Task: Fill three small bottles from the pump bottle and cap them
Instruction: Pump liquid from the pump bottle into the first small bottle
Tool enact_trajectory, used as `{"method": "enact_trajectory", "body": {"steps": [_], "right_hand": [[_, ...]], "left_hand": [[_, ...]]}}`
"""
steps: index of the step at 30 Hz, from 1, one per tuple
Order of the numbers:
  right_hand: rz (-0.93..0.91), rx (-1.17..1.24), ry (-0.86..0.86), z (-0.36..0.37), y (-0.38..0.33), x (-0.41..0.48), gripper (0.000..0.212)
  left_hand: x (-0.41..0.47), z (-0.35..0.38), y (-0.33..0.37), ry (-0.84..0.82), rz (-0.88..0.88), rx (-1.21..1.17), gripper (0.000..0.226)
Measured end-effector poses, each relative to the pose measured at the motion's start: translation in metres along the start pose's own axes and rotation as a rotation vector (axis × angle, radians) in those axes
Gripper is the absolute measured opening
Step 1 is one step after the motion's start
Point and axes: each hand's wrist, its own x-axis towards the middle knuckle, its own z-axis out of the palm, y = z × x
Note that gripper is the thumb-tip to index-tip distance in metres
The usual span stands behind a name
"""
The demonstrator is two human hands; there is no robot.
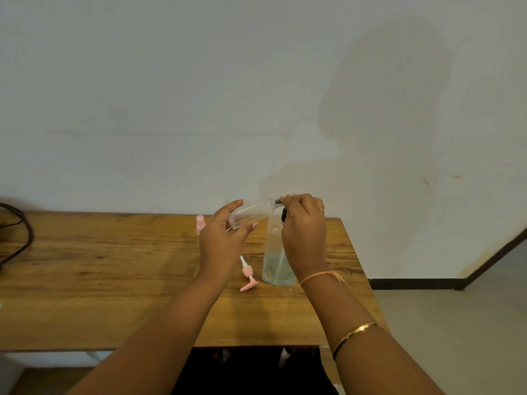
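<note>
My left hand holds a small clear bottle tilted on its side, mouth toward the right, above the wooden table. My right hand grips the black pump head of the tall clear pump bottle, which stands upright with a little bluish liquid at its bottom. The pump's nozzle meets the small bottle's mouth. A pink pump cap with its white tube lies flat on the table in front of the hands. Another small bottle with a pink cap stands behind my left hand, partly hidden.
A black cable loops at the table's far left. The table's right edge lies close to the pump bottle, with floor beyond. A plain wall stands right behind the table.
</note>
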Motion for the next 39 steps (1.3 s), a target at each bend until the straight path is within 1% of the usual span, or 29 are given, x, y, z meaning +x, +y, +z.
{"method": "enact_trajectory", "body": {"steps": [4, 10, 13, 20, 24, 30, 33, 39], "right_hand": [[-0.024, -0.01, -0.004, -0.011, -0.005, 0.005, 0.028], [-0.09, -0.095, -0.029, -0.013, -0.004, 0.012, 0.03], [-0.105, -0.087, 0.0, -0.012, -0.001, 0.009, 0.031], [-0.042, -0.009, 0.057, 0.001, 0.001, -0.006, 0.027], [-0.012, -0.01, 0.034, -0.003, -0.003, -0.002, 0.027], [-0.021, -0.033, -0.033, -0.014, -0.005, 0.013, 0.027], [-0.017, -0.029, -0.051, -0.013, -0.005, 0.017, 0.027], [-0.014, -0.023, 0.006, -0.008, -0.002, 0.006, 0.028]], "left_hand": [[-0.002, -0.001, 0.003, 0.002, 0.012, 0.001, 0.052], [0.001, -0.004, 0.007, 0.0, 0.029, 0.015, 0.052], [0.003, -0.004, 0.008, 0.001, 0.046, 0.045, 0.051], [0.003, -0.004, -0.001, -0.017, 0.026, 0.046, 0.051], [0.003, -0.003, -0.001, -0.021, 0.027, 0.048, 0.051], [0.004, -0.004, 0.002, -0.023, 0.03, 0.009, 0.05], [0.005, -0.003, 0.005, -0.018, 0.04, 0.03, 0.049], [0.004, -0.003, 0.004, -0.028, 0.029, 0.026, 0.047]]}}
